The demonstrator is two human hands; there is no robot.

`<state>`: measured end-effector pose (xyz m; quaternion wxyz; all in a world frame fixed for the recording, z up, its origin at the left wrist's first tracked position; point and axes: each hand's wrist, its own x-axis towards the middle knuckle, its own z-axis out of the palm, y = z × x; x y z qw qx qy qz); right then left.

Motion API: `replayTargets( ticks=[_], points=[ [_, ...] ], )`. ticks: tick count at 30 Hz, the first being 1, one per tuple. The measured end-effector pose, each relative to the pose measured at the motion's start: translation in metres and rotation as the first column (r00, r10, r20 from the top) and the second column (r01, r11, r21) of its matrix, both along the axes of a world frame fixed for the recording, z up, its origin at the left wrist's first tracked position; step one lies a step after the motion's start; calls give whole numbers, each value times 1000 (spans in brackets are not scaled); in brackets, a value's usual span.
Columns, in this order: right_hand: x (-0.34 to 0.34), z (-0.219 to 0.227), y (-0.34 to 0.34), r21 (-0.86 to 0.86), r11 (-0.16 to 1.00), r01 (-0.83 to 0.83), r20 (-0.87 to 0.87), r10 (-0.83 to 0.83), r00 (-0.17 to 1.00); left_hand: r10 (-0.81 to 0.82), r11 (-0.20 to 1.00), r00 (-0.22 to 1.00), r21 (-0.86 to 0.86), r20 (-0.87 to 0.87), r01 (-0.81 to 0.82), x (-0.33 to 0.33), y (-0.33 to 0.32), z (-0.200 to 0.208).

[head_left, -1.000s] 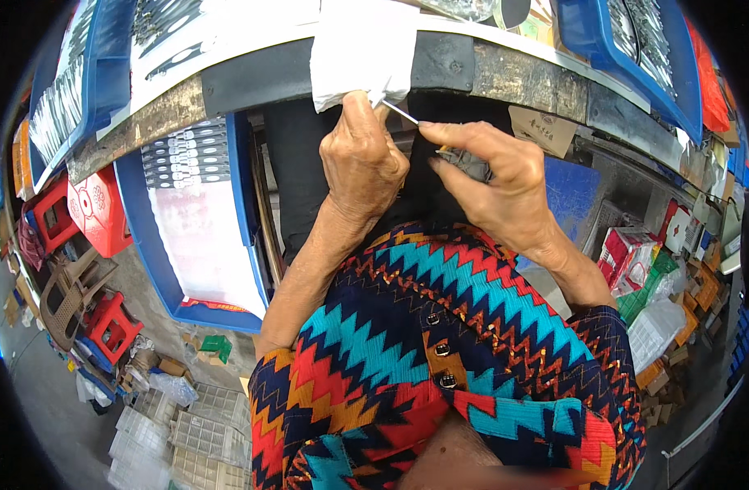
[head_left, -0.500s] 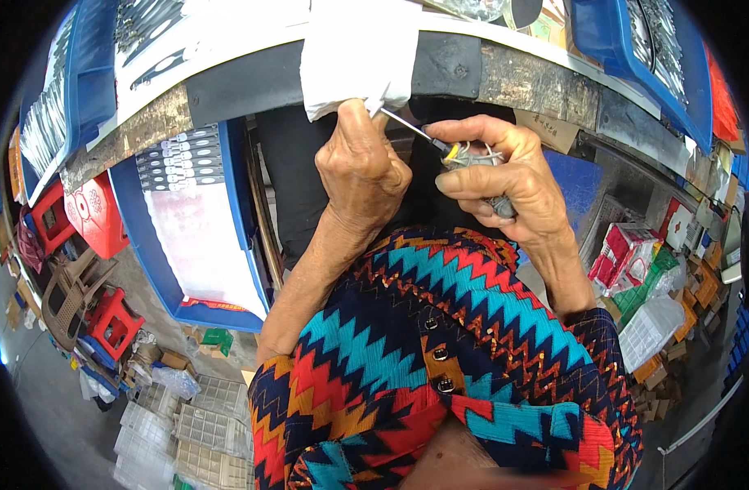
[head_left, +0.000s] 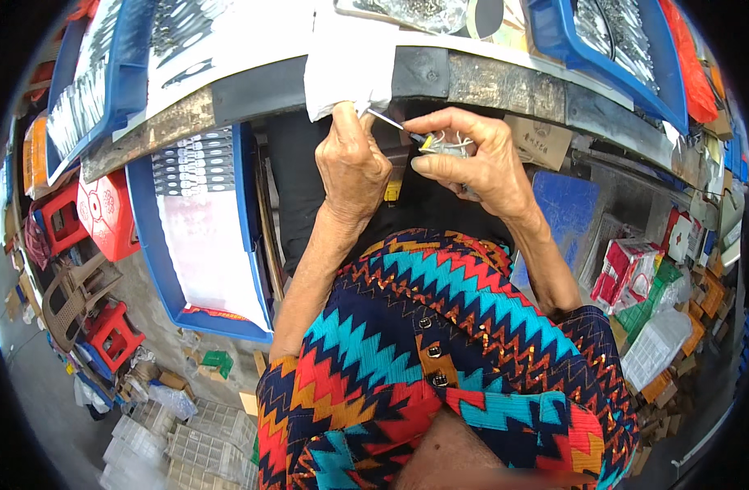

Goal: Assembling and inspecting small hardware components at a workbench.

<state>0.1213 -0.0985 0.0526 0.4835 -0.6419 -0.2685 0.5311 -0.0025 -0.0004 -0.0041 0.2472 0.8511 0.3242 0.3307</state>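
Your right hand [head_left: 487, 163] has shifted slightly nearer your left hand [head_left: 352, 167], gripping a screwdriver [head_left: 428, 141] whose shaft slants forward-left toward that hand's closed fingertips beside the white cloth [head_left: 351, 69].

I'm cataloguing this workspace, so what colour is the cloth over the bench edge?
The cloth is white, showing best in the head view, beyond the left hand.

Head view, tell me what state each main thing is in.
Cloth, hanging over the bench edge
Bench edge, worn
Tool, gripped, tip near the cloth
Left hand, closed on the cloth's lower edge
Right hand, closed around the tool
Lower bin, open, loaded
Right bin, open, loaded
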Motion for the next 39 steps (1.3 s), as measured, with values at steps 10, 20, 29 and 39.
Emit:
replayTargets(
  ticks=[10,20,29,39],
  points=[
    [-18,-16,-8,259,965,-32,365,-67,929,-13,986,1000,-164,22,16,-3,-2,6],
    [-14,-28,-5,391,909,-146,544,-100,833,-20,992,1000,-122,2,20,-3,0,8],
    [-26,6,-6,126,956,-265,980,-78,186,-23,998,998,-62,-52,20,-2,3,10],
    [-15,14,3,-112,796,-595,921,-141,-362,-17,1000,1000,3,-14,17,-2,2,2]
  ],
)
